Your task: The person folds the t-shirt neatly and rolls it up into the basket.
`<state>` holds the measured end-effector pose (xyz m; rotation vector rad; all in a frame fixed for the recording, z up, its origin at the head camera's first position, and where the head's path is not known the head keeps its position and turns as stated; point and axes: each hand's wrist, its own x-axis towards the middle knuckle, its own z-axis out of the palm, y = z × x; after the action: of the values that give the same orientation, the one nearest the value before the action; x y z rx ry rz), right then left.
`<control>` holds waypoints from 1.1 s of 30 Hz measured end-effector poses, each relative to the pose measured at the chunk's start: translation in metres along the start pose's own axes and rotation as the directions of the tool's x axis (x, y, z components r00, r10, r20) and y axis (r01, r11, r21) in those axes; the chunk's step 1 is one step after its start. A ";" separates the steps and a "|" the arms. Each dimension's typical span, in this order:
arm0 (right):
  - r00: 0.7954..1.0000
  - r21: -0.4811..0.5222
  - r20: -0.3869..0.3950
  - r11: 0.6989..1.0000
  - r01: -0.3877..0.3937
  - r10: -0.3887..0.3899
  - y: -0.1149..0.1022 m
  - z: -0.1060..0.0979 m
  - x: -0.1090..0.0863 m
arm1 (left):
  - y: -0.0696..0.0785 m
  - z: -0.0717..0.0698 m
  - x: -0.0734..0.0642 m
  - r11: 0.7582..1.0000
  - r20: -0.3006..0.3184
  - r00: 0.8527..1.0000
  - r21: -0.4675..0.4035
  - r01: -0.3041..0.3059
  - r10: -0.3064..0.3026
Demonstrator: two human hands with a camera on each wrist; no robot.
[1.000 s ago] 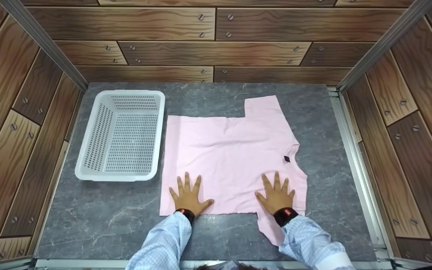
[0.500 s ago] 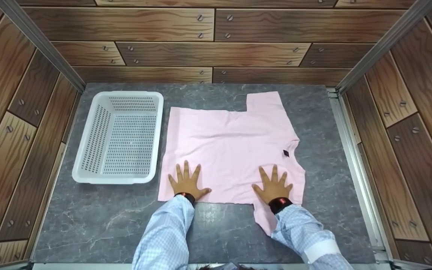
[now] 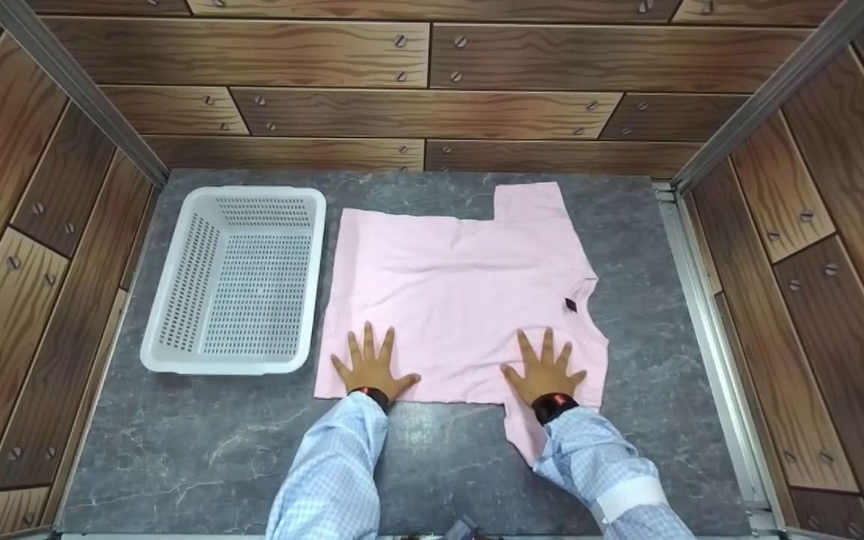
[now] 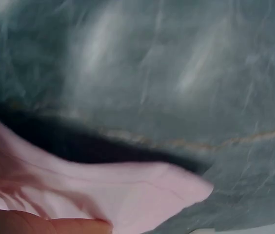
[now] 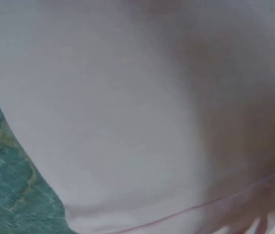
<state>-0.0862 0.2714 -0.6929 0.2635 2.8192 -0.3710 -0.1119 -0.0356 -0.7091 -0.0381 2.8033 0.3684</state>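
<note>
Grip, left hand (image 3: 370,365): released, fingers spread straight, palm flat on the near left edge of the shirt (image 3: 462,292).
Basket (image 3: 177,277): white, perforated, upright on the counter (image 3: 199,442), just beside the shirt's left edge.
Shirt: pink, spread flat across the middle of the grey marbled counter, neck opening toward the right, one sleeve pointing to the far wall, the other toward the person.
Left wrist view: a shirt corner (image 4: 142,195) lies on the counter, blurred.
Grip, right hand (image 3: 544,367): released, fingers fanned out, pressing flat on the near right part of the shirt, close to the near sleeve.
Right wrist view: mostly pink cloth (image 5: 142,107), blurred.
</note>
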 end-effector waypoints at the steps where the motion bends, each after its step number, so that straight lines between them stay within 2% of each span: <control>1: 1.000 -0.003 0.000 1.000 0.001 -0.001 0.001 0.001 -0.002 | -0.002 0.003 -0.002 1.000 -0.005 1.000 -0.001 -0.002 0.002; 6: 1.000 0.013 0.017 1.000 0.001 -0.001 0.005 0.005 -0.010 | -0.008 0.009 -0.009 1.000 -0.040 0.999 -0.018 -0.026 0.025; 11: 1.000 0.080 -0.003 0.997 0.008 -0.008 0.009 -0.001 -0.015 | -0.013 0.007 -0.018 0.997 -0.079 0.997 -0.073 -0.008 0.002; 15: 0.990 0.178 -0.142 0.984 0.007 0.019 0.022 -0.014 -0.021 | -0.023 0.002 -0.030 0.989 -0.138 0.987 -0.138 0.057 -0.077; 18: 0.961 0.266 -0.265 0.964 -0.009 0.082 0.039 -0.024 -0.026 | -0.032 -0.001 -0.038 0.976 -0.192 0.970 -0.190 0.109 -0.146; 21: 0.934 0.384 -0.311 0.922 -0.047 0.177 0.056 -0.033 -0.030 | -0.041 -0.004 -0.045 0.955 -0.248 0.948 -0.265 0.131 -0.199; 24: 0.922 0.487 -0.282 0.868 -0.100 0.264 0.070 -0.039 -0.033 | -0.048 -0.008 -0.050 0.933 -0.279 0.930 -0.330 0.143 -0.241; 27: 0.929 0.568 -0.174 0.804 -0.177 0.328 0.079 -0.044 -0.035 | -0.052 -0.015 -0.054 0.913 -0.297 0.914 -0.377 0.153 -0.276; 30: 0.929 0.622 -0.060 0.742 -0.251 0.364 0.083 -0.047 -0.037 | -0.054 -0.024 -0.056 0.890 -0.290 0.906 -0.424 0.167 -0.309; 33: 0.923 0.624 0.024 0.716 -0.315 0.385 0.083 -0.049 -0.041 | -0.056 -0.031 -0.058 0.848 -0.246 0.902 -0.492 0.199 -0.355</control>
<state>-0.0418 0.3583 -0.6536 0.9689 2.5574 -1.2181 -0.0627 -0.0981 -0.6767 -0.6714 2.8911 1.0229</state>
